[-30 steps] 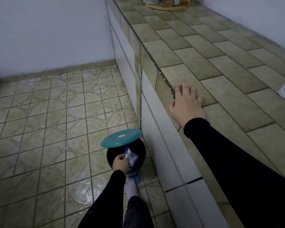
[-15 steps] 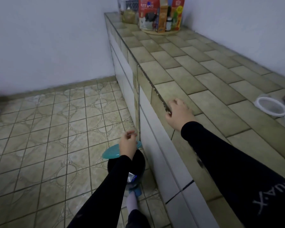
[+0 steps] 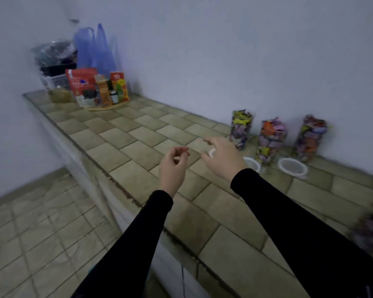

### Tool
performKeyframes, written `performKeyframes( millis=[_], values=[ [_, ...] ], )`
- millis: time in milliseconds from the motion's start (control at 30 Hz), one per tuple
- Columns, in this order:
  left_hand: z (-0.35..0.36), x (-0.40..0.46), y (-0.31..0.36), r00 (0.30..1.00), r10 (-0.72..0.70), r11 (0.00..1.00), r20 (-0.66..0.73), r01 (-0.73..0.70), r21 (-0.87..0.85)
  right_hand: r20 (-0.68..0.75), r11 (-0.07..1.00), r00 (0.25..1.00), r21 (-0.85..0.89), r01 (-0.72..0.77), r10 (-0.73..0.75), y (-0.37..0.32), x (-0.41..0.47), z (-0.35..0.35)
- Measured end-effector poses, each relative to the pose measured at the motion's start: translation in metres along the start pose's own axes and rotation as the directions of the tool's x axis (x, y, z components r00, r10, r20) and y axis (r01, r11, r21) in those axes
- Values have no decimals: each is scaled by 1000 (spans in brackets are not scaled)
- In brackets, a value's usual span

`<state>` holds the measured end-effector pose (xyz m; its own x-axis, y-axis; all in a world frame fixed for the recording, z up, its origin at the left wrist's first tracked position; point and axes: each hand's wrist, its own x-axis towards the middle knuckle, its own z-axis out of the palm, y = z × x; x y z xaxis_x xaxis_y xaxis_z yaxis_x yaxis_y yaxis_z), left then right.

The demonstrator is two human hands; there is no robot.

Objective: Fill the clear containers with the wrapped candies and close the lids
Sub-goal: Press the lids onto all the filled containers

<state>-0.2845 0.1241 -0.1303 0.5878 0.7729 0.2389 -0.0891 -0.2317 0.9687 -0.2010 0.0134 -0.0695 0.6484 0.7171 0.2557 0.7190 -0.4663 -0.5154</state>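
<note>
Head view, blurred by motion. Tiled counter point(image 3: 125, 134) runs along the wall; grocery packets point(image 3: 95, 88) and a blue bag point(image 3: 97, 48) sit at its far end. Three clear containers point(image 3: 271, 139) stand upright in a row against the wall, each packed with wrapped candies to the rim or above; none has a lid on. Two white lids point(image 3: 292, 166) lie flat on the counter just in front of the middle and right containers; a third white piece shows partly behind the right hand point(image 3: 222, 157). That hand hovers over the counter near the leftmost container, fingers spread and loosely bent, holding nothing visible. Left hand point(image 3: 173, 166) is raised beside it, fingers loosely curled, thumb near fingertips, apparently empty.

Judgement: filling looks done; capping remains. Risks: candies heaped above the rim may stop a lid seating, and pressing down on a tall narrow container could tip it into its neighbour.
</note>
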Motion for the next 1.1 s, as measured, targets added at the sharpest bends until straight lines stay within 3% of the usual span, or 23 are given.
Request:
performKeyframes(
  millis=[100, 200, 367, 600, 667, 767, 833, 900, 1100],
  values=[
    [61, -6, 27, 983, 60, 997, 172, -50, -63, -153, 998, 987, -25, -58, 54, 34, -21, -54],
    [121, -19, 48, 919, 140, 989, 368, -111, -99, -279, 989, 951, -28, -147, 134, 68, -52, -103],
    [222, -66, 77, 714, 209, 978, 669, -137, -159, -525, 957, 827, -77, -280, 200, 120, -122, -175],
    [298, -153, 69, 480, 233, 971, 846, -73, -226, -702, 878, 656, -92, -469, 277, 175, -237, -203],
    [312, -169, 63, 475, 222, 970, 851, -22, -241, -674, 832, 658, -115, -542, 335, 187, -267, -201],
    [328, -185, 53, 531, 220, 966, 819, -2, -258, -424, 713, 731, -238, -659, 534, 206, -300, -191],
    [331, -191, 50, 552, 239, 961, 799, -20, -274, -244, 601, 673, -311, -736, 699, 222, -312, -181],
    [334, -197, 50, 556, 254, 957, 791, -24, -290, -170, 495, 582, -373, -785, 795, 236, -318, -173],
    [338, -201, 46, 572, 274, 950, 773, -37, -309, -73, 459, 514, -355, -815, 855, 246, -314, -161]
  ],
)
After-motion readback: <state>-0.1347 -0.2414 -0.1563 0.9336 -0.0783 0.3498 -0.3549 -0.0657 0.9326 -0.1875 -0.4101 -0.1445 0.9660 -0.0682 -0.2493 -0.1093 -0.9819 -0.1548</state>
